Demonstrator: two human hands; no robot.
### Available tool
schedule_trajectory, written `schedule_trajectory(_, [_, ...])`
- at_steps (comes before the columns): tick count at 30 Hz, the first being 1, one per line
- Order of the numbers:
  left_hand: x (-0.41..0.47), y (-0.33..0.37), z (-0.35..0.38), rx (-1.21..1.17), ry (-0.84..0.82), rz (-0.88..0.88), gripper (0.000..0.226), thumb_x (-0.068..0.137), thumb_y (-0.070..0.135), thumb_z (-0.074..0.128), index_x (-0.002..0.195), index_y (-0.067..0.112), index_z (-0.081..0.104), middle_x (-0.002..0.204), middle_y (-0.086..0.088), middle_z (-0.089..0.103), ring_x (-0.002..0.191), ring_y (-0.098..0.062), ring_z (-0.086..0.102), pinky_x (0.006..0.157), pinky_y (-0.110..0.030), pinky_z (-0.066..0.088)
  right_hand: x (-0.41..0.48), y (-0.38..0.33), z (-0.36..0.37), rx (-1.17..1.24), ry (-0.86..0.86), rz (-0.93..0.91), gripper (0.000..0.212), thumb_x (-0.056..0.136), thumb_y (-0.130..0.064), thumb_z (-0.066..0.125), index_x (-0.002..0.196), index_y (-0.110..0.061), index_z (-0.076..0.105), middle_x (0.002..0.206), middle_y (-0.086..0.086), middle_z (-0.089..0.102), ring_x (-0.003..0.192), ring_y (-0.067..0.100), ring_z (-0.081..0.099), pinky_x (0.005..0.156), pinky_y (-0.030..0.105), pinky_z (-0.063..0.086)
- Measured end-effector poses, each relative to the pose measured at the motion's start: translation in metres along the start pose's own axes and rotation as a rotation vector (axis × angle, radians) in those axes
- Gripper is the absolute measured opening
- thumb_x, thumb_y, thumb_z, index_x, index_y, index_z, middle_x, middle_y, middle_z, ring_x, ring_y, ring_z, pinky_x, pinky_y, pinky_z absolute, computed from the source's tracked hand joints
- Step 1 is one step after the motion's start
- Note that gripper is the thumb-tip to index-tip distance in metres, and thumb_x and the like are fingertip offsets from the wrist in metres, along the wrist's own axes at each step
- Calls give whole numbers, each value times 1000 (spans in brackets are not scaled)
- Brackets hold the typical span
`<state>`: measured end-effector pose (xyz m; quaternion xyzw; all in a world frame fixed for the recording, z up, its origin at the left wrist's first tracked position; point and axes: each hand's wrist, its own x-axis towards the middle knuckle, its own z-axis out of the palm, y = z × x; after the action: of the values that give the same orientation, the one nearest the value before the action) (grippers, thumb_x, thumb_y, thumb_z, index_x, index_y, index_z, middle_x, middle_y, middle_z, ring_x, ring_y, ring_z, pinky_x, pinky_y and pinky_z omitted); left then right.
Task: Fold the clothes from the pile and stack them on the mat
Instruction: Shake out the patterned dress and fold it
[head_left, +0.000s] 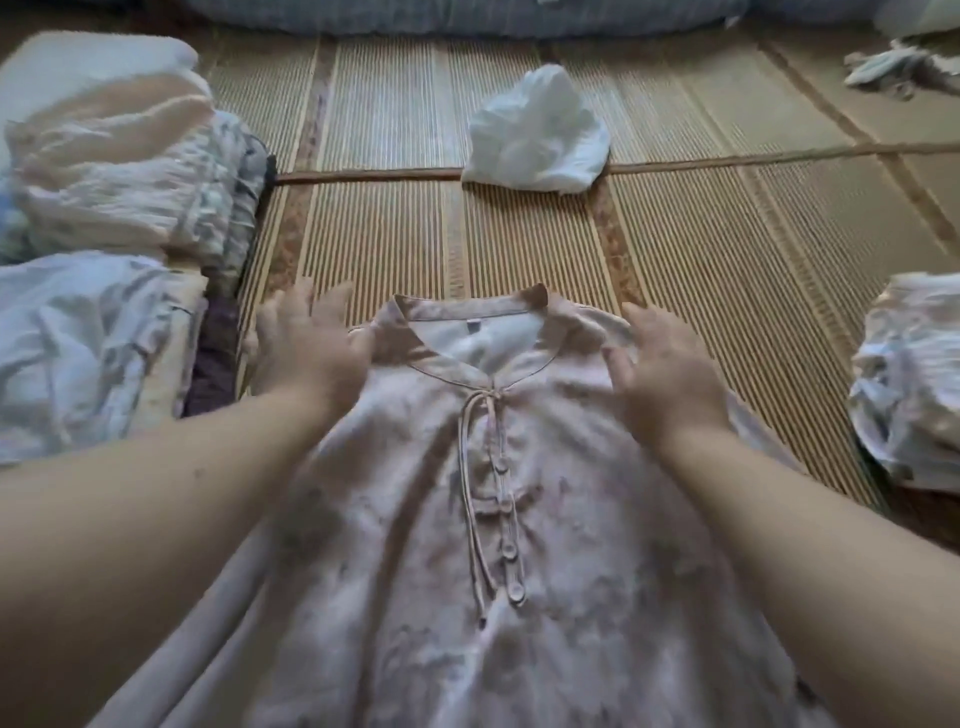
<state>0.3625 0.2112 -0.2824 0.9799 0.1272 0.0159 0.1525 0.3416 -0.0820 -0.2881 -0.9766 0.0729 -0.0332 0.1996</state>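
A pale pink blouse (545, 519) with a stand collar, a cord tie and a row of buttons lies face up on the woven mat (519, 239), its collar pointing away from me. My left hand (306, 343) lies flat on the blouse's left shoulder, fingers stretched toward the mat. My right hand (665, 364) rests on the right shoulder with straight fingers. Neither hand holds any cloth. A stack of folded clothes (124, 171) sits at the left.
A crumpled white garment (540, 135) lies on the mat ahead of the blouse. More light clothes (914, 384) are heaped at the right edge. A white-blue folded piece (78, 353) lies near left. Blue bedding (467, 15) runs along the far side.
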Motion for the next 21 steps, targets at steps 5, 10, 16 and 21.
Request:
schedule_trajectory(5, [-55,26,36,216,-343,388,89,81,76,38,151,40,-4,161,5,-15,146,-20,-20,116,-56,-4,-40,1,27,-222,-394,-148,83,82,-73,24,152,-32,7,162,0,-4,148,21,-2,114,59,2])
schedule_trajectory(10, [-36,29,53,248,-501,258,111,58,95,39,146,51,-13,157,11,-27,144,-28,-26,107,-70,-4,-10,-8,34,-208,-532,5,95,71,-86,36,146,-49,-10,156,-5,-29,141,35,-28,104,70,-11])
schedule_trajectory(16, [-70,45,39,146,-476,248,109,63,87,45,148,46,-11,158,4,-27,142,-27,-30,109,-68,-2,-77,11,7,-38,-276,20,78,84,-72,39,149,-43,8,161,-5,-8,146,20,-16,109,64,-8])
schedule_trajectory(21, [-197,90,41,84,-592,513,106,57,86,22,147,44,-15,153,5,-36,133,-21,-43,112,-59,-11,-179,80,-39,-39,-123,324,63,89,-56,37,148,-34,30,158,-2,22,147,21,8,111,60,7])
